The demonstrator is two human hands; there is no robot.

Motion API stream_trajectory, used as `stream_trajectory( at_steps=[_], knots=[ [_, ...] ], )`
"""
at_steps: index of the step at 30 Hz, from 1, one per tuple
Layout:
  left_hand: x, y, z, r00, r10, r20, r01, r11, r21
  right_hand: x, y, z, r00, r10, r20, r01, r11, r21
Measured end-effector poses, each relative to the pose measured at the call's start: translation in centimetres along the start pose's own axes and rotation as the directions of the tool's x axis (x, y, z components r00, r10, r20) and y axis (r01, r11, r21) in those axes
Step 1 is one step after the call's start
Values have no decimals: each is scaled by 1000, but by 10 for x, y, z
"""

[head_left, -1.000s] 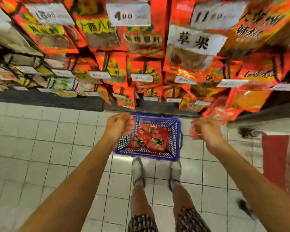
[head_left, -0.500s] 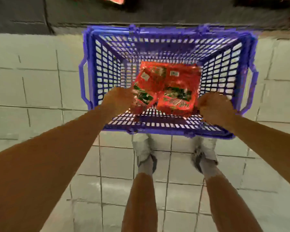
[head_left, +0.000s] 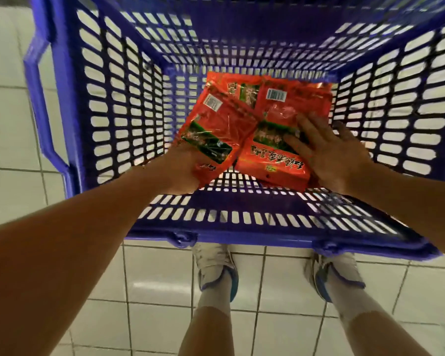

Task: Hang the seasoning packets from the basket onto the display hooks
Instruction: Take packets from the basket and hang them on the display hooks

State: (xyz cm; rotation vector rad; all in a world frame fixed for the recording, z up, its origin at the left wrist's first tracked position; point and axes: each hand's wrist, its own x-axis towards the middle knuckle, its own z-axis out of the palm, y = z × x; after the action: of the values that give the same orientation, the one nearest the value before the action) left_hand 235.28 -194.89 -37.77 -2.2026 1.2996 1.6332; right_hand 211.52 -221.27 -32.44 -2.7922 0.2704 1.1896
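Two light, slippery red foil seasoning packets point(head_left: 280, 129) in the blue plastic basket point(head_left: 70, 124): your left hand point(head_left: 183, 168) grips one by its near edge, your right hand point(head_left: 329, 152) lies on the other with fingers point(head_left: 306, 124) spread, so pinch by the sealed edges.

Both bare arms reach forward and down; left hand point(head_left: 183, 168) curled in a grip, right hand point(head_left: 329, 152) flat with fingers point(head_left: 306, 124) spread.

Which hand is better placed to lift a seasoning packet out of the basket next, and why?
Left. The left hand already grips the near edge of the left packet, while the right hand only lies flat, fingers spread, on the right packet in the basket.
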Motion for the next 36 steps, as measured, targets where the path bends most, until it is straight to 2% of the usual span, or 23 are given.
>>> stream_trajectory(
  at_steps=[2, 4, 8, 12, 16, 19, 22, 24, 25, 27, 29, 31, 32, 34, 36],
  knots=[
    [-9, 17, -12, 1000, 17, -15, -19, 991, -129, -3, -5, -3, 999, -40, -37, 41, 999, 13],
    [-17, 30, -19, 1000, -20, 14, 21, 993, -118, -3, -10, -11, 997, -45, -66, 49, 998, 49],
    [-26, 55, -33, 971, -240, 19, 240, 971, -13, -5, -14, -32, 987, -67, -144, 84, 990, 115],
    [-38, 77, -37, 952, -278, -129, 294, 946, 134, -5, -17, -50, 958, -53, -280, 117, 969, 217],
    [-67, 80, -60, 899, -267, -346, 313, 946, 83, -11, -22, -78, 908, 26, -418, 151, 911, 384],
    [-97, 85, -97, 819, -235, -524, 160, 970, -185, -26, -25, -108, 893, 182, -411, 85, 830, 552],
    [-127, 89, -142, 737, -287, -611, -63, 872, -486, -44, -14, -138, 886, 370, -280, -66, 698, 713],
    [-146, 91, -166, 704, -291, -648, -188, 804, -565, -64, -1, -161, 915, 364, -172, -86, 593, 800],
    [-156, 94, -177, 698, -254, -669, -213, 819, -533, -77, 3, -175, 937, 309, -162, -32, 540, 841],
    [-177, 104, -196, 735, -122, -667, -237, 875, -422, -102, 10, -205, 959, 145, -244, 135, 523, 842],
    [-195, 122, -215, 819, 30, -574, -270, 902, -338, -127, 9, -235, 956, 52, -289, 224, 507, 832],
    [-219, 148, -239, 892, 123, -436, -313, 862, -398, -150, 5, -265, 957, 40, -288, 254, 362, 897],
    [-234, 164, -251, 906, 181, -384, -351, 828, -437, -161, 4, -278, 959, 58, -277, 251, 280, 927],
    [-263, 199, -277, 910, 260, -322, -395, 779, -487, -187, 1, -304, 970, 93, -226, 217, 102, 971],
    [-295, 232, -304, 900, 281, -332, -420, 765, -489, -212, 1, -329, 972, 110, -206, 206, 11, 979]
  ],
)
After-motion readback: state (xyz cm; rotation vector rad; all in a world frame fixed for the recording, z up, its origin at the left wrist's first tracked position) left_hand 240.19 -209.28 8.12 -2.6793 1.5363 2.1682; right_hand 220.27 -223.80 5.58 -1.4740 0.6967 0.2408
